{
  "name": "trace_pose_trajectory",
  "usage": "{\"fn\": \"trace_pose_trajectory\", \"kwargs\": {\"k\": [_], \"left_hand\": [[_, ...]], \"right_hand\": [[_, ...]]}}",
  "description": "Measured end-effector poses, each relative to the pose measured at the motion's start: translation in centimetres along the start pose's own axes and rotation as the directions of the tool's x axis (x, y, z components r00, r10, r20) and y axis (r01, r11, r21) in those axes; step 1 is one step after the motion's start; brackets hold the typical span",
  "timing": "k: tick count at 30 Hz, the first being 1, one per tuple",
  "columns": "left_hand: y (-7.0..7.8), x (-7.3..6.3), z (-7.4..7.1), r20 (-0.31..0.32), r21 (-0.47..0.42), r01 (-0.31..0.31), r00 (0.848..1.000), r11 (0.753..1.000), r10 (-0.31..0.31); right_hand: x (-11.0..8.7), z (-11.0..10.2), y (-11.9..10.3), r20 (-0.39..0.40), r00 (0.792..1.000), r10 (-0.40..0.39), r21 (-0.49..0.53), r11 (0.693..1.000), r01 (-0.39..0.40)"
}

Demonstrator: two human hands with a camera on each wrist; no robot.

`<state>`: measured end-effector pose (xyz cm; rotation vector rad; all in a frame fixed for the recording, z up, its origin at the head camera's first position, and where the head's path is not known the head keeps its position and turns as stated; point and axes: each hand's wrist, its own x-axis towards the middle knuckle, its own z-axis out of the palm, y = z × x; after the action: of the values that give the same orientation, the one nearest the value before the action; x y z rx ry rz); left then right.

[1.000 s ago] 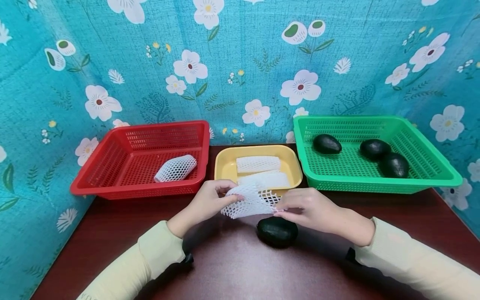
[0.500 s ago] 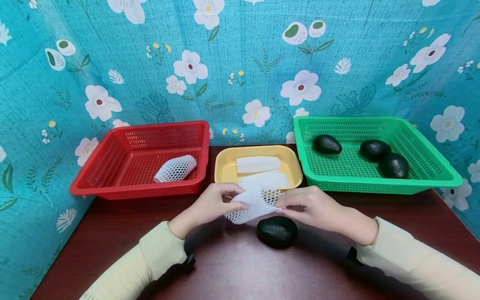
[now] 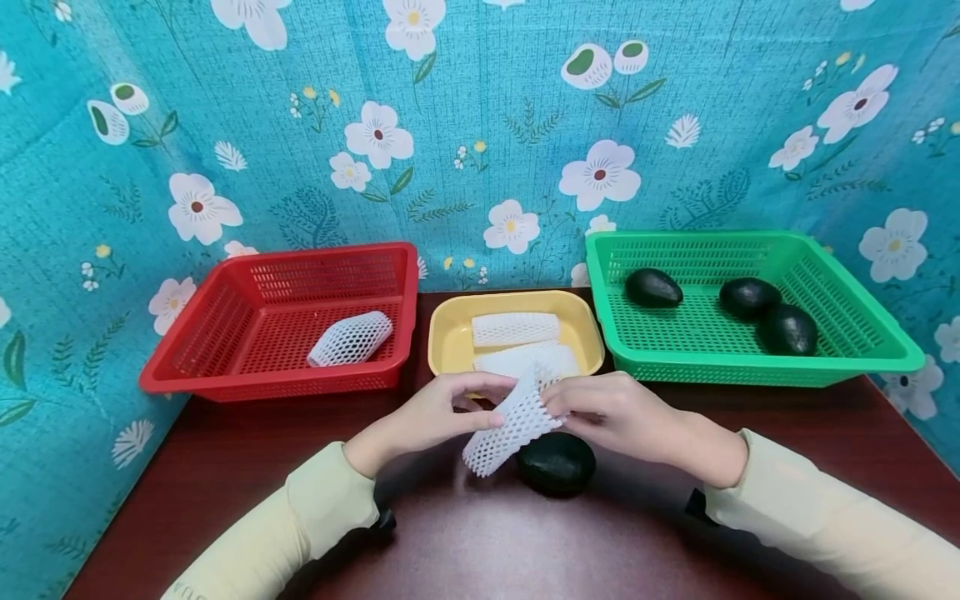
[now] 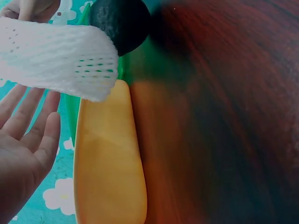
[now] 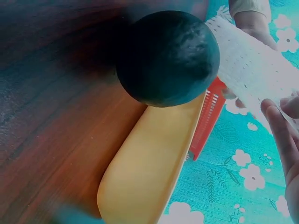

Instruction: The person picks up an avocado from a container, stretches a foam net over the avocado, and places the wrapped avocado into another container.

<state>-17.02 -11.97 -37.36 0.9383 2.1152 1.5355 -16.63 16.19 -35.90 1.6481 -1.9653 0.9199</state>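
Observation:
Over the table's middle, both hands hold a white foam net sleeve (image 3: 510,433), tilted with its lower left end toward me. My left hand (image 3: 442,412) has its thumb on the near side and fingers behind; the left wrist view shows several of its fingers (image 4: 35,119) fairly straight beneath the sleeve. At the opposite end, my right hand (image 3: 633,417) pinches the net's edge. A dark avocado (image 3: 558,467) lies on the table just below the sleeve, partly covered by it. In the right wrist view the avocado (image 5: 168,58) is large and untouched by the fingers.
A red basket (image 3: 277,387) at left holds an avocado-shaped netted item (image 3: 351,339). The yellow tray (image 3: 442,321) behind the hands contains more foam sleeves (image 3: 516,328). Three avocados (image 3: 652,287) lie in the green basket (image 3: 750,367) at right. A flowered cloth hangs behind.
The sleeve has turned from nearly level to steeply slanted, its left end swinging down toward me. My left hand has shifted right, closer to the right hand. The avocado stays put.

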Motion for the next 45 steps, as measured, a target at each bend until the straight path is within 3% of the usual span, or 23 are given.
{"fn": "trace_pose_trajectory", "kwargs": {"k": [3, 6, 11, 15, 20, 29, 36, 41, 45], "left_hand": [[-0.2, 0.1, 0.2, -0.038, 0.035, -0.016, 0.999, 0.999, 0.017], [-0.1, 0.2, 0.3, -0.123, 0.08, -0.002, 0.992, 0.997, 0.012], [0.1, 0.1, -0.2, -0.265, 0.101, 0.046, 0.964, 0.994, -0.017], [0.0, -0.1, -0.7, -0.328, 0.088, 0.068, 0.944, 0.994, -0.036], [-0.1, -0.3, -1.3, -0.375, 0.093, 0.095, 0.926, 0.991, -0.053], [0.0, -0.6, -1.4, -0.373, 0.088, 0.077, 0.927, 0.993, -0.039], [0.2, -0.8, -0.9, -0.301, 0.079, 0.038, 0.953, 0.996, -0.012], [0.1, -1.1, -0.6, -0.195, 0.027, 0.044, 0.98, 0.999, -0.038], [-0.1, -1.2, -0.2, -0.132, 0.016, 0.018, 0.991, 1.0, -0.016]], "right_hand": [[0.0, 0.0, 0.0, 0.009, 0.999, -0.035, 0.002, 0.999, 0.035], [0.0, 0.0, 0.0, 0.015, 0.998, -0.064, -0.008, 0.998, 0.065], [-0.2, 0.0, 0.0, 0.045, 0.998, -0.039, 0.002, 0.999, 0.039], [-0.4, -0.2, -0.2, 0.07, 0.998, 0.0, 0.022, 1.0, -0.001], [-0.8, -0.4, -0.2, 0.073, 0.997, -0.003, 0.015, 1.0, 0.002], [-1.0, -0.6, -0.4, 0.09, 0.996, 0.002, 0.048, 0.999, -0.006], [-0.7, -0.3, -0.2, 0.039, 0.999, -0.018, 0.01, 1.0, 0.018], [-0.4, 0.3, -0.1, 0.006, 0.999, -0.039, -0.011, 0.999, 0.039], [-0.2, 0.7, -0.3, -0.005, 1.0, -0.021, -0.036, 0.999, 0.02]]}}
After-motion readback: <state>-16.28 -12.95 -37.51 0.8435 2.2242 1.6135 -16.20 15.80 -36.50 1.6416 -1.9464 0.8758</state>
